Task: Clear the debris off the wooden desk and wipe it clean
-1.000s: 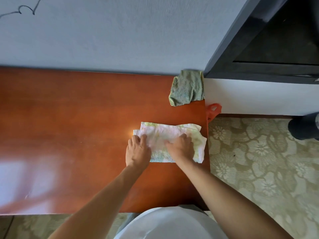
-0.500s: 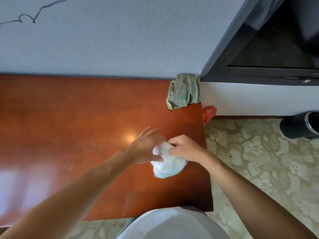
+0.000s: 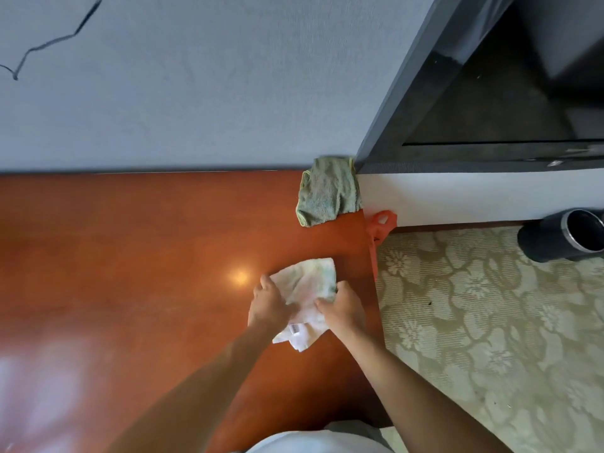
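I see a dark bin (image 3: 568,235) on the patterned carpet (image 3: 490,322) to the right of the wooden desk (image 3: 130,256), tipped so its mouth faces me; its inside is too dark to read. Near the desk's right edge, my left hand (image 3: 269,305) and right hand (image 3: 343,310) both pinch the crumpled white cloth (image 3: 307,289). A green cloth (image 3: 328,192) overhangs the desk's far right corner. An orange object (image 3: 380,225) beside that edge is partly hidden.
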The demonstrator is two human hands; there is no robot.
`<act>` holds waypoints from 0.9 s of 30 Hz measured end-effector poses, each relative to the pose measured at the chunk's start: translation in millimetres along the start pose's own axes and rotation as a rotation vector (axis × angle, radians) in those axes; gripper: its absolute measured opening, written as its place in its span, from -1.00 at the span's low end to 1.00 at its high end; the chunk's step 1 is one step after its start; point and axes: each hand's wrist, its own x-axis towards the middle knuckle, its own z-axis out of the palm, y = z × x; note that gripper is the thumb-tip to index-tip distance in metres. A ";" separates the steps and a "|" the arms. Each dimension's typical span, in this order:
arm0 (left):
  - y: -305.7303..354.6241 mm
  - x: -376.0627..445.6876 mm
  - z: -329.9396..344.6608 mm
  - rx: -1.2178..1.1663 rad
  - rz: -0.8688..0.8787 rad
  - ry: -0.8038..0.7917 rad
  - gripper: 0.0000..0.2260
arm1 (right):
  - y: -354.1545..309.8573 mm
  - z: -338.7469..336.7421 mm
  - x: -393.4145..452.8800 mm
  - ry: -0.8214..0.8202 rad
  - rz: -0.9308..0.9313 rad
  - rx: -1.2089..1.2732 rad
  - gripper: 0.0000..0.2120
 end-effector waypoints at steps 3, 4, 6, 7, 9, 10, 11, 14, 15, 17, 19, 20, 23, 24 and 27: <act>12.7 10.4 -7.4 -0.242 0.032 0.002 -0.32 | -9.4 -23.0 16.1 -0.006 0.015 0.199 -0.81; 20.7 14.1 -11.1 -0.304 0.073 0.016 -0.30 | -11.0 -34.7 24.0 0.027 -0.007 0.261 -0.81; 41.3 24.8 -14.1 -0.363 0.159 0.038 -0.26 | -14.2 -56.8 41.9 0.092 -0.059 0.349 -0.81; 53.9 29.6 -14.3 -0.365 0.198 0.045 -0.27 | -15.0 -65.0 52.6 0.112 -0.097 0.353 -0.81; 73.4 41.7 -9.3 -0.246 0.268 0.104 -0.27 | -12.4 -73.8 76.3 0.126 -0.176 0.242 -0.75; 80.4 46.7 -6.7 -0.076 0.303 0.162 -0.24 | -11.0 -75.3 86.8 0.152 -0.210 0.121 -0.67; 84.9 49.7 -4.2 0.128 0.338 0.216 -0.23 | -10.3 -75.5 93.6 0.204 -0.248 -0.020 -0.59; 81.7 55.4 6.5 0.536 0.481 0.182 -0.27 | -7.1 -67.1 97.0 0.378 -0.522 -0.290 -0.40; 77.4 57.1 9.4 0.627 0.492 0.132 -0.26 | -6.0 -63.1 94.1 0.361 -0.628 -0.367 -0.38; 67.3 64.6 14.0 0.762 0.470 0.082 -0.22 | 4.9 -50.6 90.6 0.252 -0.743 -0.504 -0.37; 64.8 71.0 13.3 0.866 0.441 0.091 -0.19 | 16.9 -44.1 92.4 0.168 -0.694 -0.569 -0.37; 66.3 72.1 12.7 0.892 0.424 0.095 -0.18 | 21.0 -43.2 93.9 0.155 -0.657 -0.585 -0.36; 64.1 63.7 12.9 0.893 0.375 0.103 -0.14 | 23.5 -45.1 92.1 0.085 -0.521 -0.597 -0.29; 60.7 59.3 14.4 0.876 0.361 0.111 -0.12 | 23.1 -46.6 92.6 0.059 -0.489 -0.595 -0.27; 46.5 33.5 8.0 0.789 0.342 0.132 -0.14 | 23.7 -56.1 78.4 0.071 -0.464 -0.584 -0.28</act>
